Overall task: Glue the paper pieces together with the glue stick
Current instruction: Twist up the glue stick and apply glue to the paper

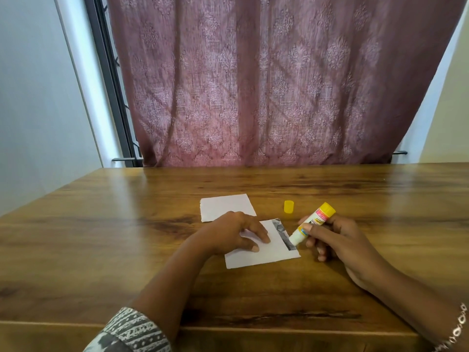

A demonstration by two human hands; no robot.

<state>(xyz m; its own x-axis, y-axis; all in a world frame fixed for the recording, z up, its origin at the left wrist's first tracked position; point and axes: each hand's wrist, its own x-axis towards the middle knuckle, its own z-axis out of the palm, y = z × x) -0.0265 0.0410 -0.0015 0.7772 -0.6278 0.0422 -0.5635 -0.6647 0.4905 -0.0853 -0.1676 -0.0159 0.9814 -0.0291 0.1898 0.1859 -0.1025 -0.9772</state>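
Two white paper pieces lie on the wooden table (127,237). The near paper piece (269,257) has a grey printed strip along its right edge. My left hand (236,232) presses flat on it with straight fingers. Behind it lies the far paper piece (225,205), partly hidden by my left hand. My right hand (337,240) grips the uncapped glue stick (313,222), tilted, yellow base up. Its white tip touches the printed strip at the near paper's right edge.
The yellow glue cap (289,207) stands on the table just behind the glue stick. A maroon patterned curtain (279,85) hangs behind the table's far edge. The table's near edge runs just under my forearms.
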